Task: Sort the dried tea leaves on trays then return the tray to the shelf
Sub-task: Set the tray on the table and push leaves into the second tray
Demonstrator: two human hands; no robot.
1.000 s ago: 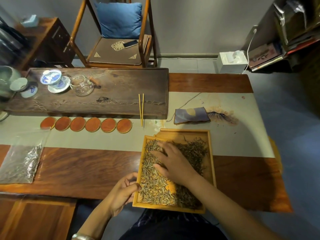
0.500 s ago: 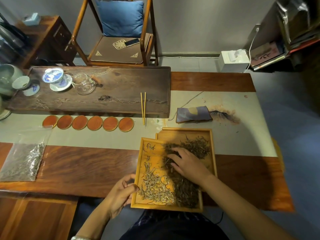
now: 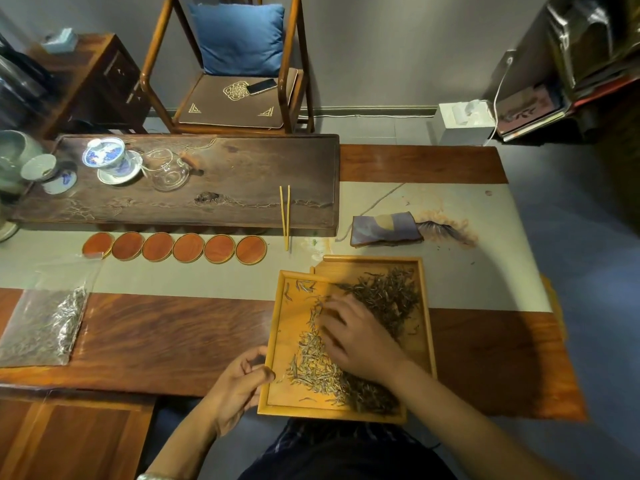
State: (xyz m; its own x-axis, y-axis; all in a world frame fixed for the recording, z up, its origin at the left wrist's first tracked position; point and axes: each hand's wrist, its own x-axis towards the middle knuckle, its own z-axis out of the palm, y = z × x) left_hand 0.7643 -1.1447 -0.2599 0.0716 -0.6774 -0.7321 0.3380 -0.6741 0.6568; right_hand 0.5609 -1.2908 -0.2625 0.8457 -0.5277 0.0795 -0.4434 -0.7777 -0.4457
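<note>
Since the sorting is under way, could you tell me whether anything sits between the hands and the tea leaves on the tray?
Nothing visible does. The right hand lies directly on the tea leaves in the wooden tray, and the left hand holds the tray's left rim.

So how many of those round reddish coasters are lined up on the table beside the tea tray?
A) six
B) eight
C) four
A: the round reddish coasters form a single row of six on the pale runner, just in front of the dark tea tray and to the left of the thin yellow sticks.
</note>
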